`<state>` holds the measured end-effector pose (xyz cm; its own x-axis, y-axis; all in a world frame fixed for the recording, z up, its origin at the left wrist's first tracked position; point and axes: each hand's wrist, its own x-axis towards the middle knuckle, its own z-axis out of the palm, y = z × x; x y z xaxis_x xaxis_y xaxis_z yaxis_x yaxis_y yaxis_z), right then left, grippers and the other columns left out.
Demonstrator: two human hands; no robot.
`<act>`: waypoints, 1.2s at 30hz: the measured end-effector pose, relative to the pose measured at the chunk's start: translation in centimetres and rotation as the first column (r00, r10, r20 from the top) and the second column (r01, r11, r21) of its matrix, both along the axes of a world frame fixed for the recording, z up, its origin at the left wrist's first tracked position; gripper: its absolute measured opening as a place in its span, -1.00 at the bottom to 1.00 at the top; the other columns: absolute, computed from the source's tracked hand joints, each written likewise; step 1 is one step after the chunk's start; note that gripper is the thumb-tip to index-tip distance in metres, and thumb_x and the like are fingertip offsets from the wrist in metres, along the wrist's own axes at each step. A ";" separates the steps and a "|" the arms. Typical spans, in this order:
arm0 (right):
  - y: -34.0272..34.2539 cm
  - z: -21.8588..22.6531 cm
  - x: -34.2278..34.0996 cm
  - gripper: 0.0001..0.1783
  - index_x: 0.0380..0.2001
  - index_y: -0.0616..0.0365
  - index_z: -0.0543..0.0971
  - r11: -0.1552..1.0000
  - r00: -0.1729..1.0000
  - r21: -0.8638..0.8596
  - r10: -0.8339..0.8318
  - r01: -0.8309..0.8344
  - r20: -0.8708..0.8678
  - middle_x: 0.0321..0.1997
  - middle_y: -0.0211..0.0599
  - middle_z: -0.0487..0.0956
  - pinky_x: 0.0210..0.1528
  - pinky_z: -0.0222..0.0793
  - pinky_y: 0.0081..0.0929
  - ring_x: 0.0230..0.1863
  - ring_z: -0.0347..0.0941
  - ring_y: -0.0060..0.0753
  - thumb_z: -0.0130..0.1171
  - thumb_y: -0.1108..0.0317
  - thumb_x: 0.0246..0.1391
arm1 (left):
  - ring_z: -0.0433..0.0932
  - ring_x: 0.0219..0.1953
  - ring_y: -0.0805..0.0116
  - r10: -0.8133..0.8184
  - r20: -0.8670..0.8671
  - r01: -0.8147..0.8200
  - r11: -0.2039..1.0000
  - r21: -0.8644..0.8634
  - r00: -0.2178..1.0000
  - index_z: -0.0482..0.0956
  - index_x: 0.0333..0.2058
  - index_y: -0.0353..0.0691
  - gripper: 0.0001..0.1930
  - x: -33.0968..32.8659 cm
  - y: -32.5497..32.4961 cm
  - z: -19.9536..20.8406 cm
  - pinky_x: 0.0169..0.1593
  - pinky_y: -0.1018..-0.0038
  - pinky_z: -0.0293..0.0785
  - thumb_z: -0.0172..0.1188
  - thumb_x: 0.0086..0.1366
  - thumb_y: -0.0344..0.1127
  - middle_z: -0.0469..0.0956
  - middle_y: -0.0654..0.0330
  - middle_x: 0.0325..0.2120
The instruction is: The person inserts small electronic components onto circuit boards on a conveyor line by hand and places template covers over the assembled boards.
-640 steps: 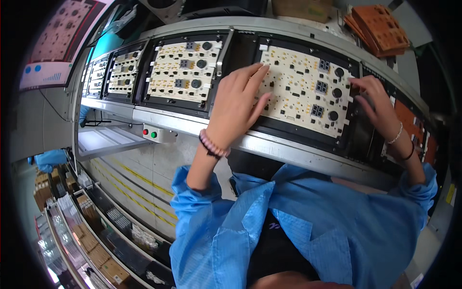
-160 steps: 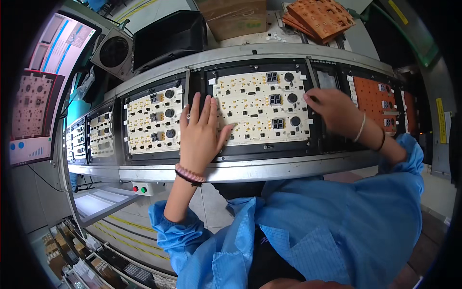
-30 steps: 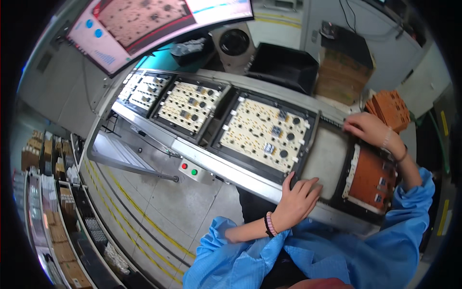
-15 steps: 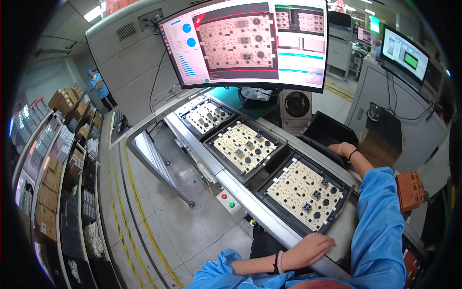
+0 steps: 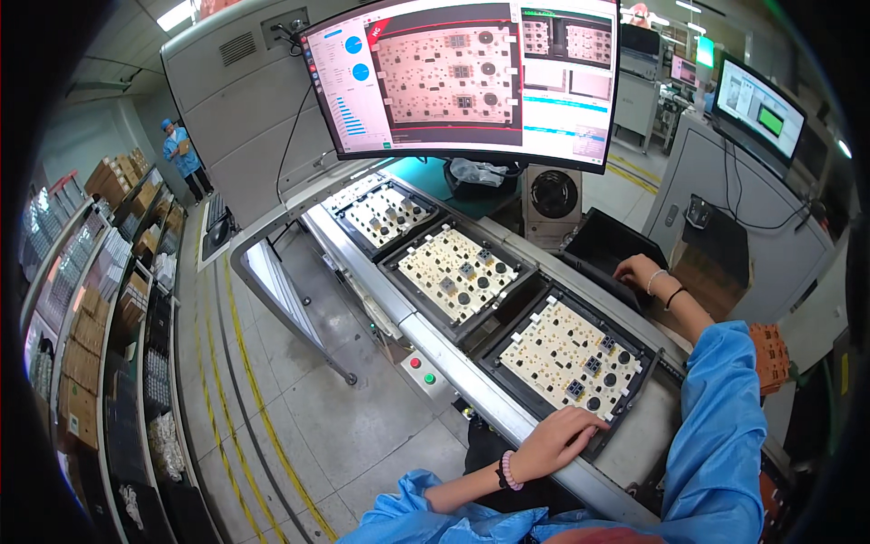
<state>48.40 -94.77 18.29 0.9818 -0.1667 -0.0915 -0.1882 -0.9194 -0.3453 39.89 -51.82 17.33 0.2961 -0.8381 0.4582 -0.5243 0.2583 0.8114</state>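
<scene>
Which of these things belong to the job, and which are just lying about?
Seemingly part of the job:
left hand, at the nearest cream circuit board
right hand, at the black bin
other cream boards on the line
large screen showing a board

Seemingly lying about:
orange panels
brown cardboard box
crumpled plastic bag

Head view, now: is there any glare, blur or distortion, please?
In the head view, straight edges bow toward a black rim; the ceiling lamp is washed-out white; the large screen glows, its picture clear; the left hand and nearest circuit board look fairly sharp.
</scene>
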 end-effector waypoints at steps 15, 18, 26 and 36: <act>17.6 9.5 -9.3 -0.82 -0.17 0.27 0.67 0.886 0.908 0.350 0.158 -0.304 0.388 -0.26 -0.20 0.71 -0.15 0.56 -0.52 -0.28 0.66 -0.43 0.22 0.48 0.16 | 0.33 0.30 0.20 -0.161 -0.805 0.156 0.984 -0.086 0.572 0.03 0.39 -0.26 -0.43 1.5 -1.6 -0.4 0.33 0.29 0.31 -0.08 0.54 -0.17 0.23 0.00 0.30; 20.7 10.1 -12.1 -0.70 -0.06 0.12 0.64 0.872 0.917 0.299 0.333 -0.388 0.220 -0.22 -0.19 0.69 -0.13 0.56 -0.41 -0.21 0.65 -0.20 0.19 0.44 0.10 | 0.32 0.32 0.15 -0.292 -0.954 0.223 0.937 -0.270 0.069 0.09 0.34 -0.40 -0.44 3.5 -2.6 1.2 0.40 0.30 0.24 -0.20 0.57 -0.08 0.28 -0.07 0.26; 21.0 9.1 -15.5 -0.55 0.10 0.09 0.58 0.855 0.779 -0.087 0.503 -0.511 0.373 -0.08 -0.23 0.68 -0.04 0.57 -0.45 -0.08 0.64 -0.23 0.11 0.47 0.10 | 0.38 0.27 0.16 -0.354 -0.863 0.158 0.889 -0.430 -0.361 0.25 0.21 -0.51 -0.59 3.5 -3.3 -1.8 0.38 0.35 0.31 -0.10 0.53 -0.32 0.35 -0.09 0.22; 16.0 5.6 -16.8 -0.57 0.19 0.27 0.42 -0.180 0.943 0.967 -0.246 0.182 -0.223 -0.05 -0.23 0.57 0.01 0.57 -0.55 -0.02 0.56 -0.44 0.15 0.49 0.27 | 0.47 0.23 0.26 -0.343 -0.831 0.477 0.872 -0.109 0.437 0.28 0.23 -0.31 -0.64 1.7 -0.5 0.0 0.24 0.39 0.45 -0.08 0.53 -0.39 0.41 -0.02 0.23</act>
<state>31.56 -78.76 23.92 0.9211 -0.1246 -0.3688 -0.2487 0.5407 -0.8036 41.56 -52.35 17.35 0.0795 -0.9923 0.0954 0.5124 0.1228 0.8499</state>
